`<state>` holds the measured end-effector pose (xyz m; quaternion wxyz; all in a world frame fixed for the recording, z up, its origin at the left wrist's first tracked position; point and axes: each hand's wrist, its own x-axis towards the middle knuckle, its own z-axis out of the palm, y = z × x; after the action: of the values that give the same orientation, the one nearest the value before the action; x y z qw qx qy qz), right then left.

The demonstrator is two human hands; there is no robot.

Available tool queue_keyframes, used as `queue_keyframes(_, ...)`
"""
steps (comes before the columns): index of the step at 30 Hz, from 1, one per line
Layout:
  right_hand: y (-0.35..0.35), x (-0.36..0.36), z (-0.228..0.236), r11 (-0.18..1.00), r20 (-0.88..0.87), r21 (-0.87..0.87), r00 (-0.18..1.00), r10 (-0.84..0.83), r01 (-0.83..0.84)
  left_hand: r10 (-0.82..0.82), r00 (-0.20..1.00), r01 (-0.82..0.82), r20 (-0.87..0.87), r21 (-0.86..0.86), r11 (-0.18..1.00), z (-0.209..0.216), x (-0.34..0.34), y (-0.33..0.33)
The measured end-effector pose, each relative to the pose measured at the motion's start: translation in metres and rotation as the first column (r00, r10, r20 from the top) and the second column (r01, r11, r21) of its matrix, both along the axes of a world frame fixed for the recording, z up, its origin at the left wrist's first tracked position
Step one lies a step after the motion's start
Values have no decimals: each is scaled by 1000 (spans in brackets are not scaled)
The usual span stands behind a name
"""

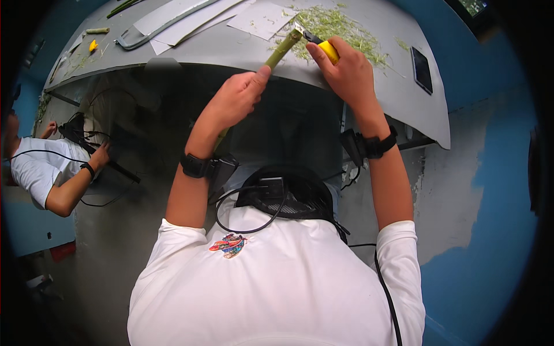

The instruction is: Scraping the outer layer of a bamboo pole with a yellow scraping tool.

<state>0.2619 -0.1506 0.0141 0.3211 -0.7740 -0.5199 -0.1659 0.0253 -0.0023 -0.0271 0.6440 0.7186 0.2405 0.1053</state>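
My left hand [238, 98] is closed around a green bamboo stick [283, 49], which slants up and to the right over the table's near edge. Its lower part runs back along my left forearm, mostly hidden. In my right hand [350, 72] is a yellow and black utility knife [328, 51], gripped by its handle. The knife's front end meets the top of the stick; the exact blade contact is too small to make out. Pale green shavings [346, 32] lie in a loose heap on the table just beyond both hands.
On the grey table [213, 51] are a curved metal saw frame [164, 24], white paper sheets [261, 21], a dark phone [422, 70] at the right, a short bamboo piece [97, 30] and a small yellow object [93, 45]. Another person [49, 164] sits at the left.
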Motion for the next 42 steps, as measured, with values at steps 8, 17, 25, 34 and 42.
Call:
queue_keyframes(8, -15, 0, 1, 986, -63, 165, 998, -15, 25, -48, 999, 49, -21, 49, 998, 3, 5, 4)
queue_keyframes(17, -37, 16, 21, 974, -309, 213, 951, 0, 70, -6, 993, 11, -116, 47, 999, -3, 14, 1)
queue_keyframes(25, -33, 11, 22, 996, -176, 82, 984, -21, 36, 27, 990, -39, -137, -87, 995, 0, 17, 0)
queue_keyframes(34, -37, 6, 22, 998, -210, 66, 978, 19, -5, -49, 999, 49, 6, -1, 999, -4, 10, -1)
queue_keyframes(42, -35, 24, 11, 896, -389, 433, 876, 286, -100, 34, 999, -34, -18, -24, 999, -1, 18, -6)
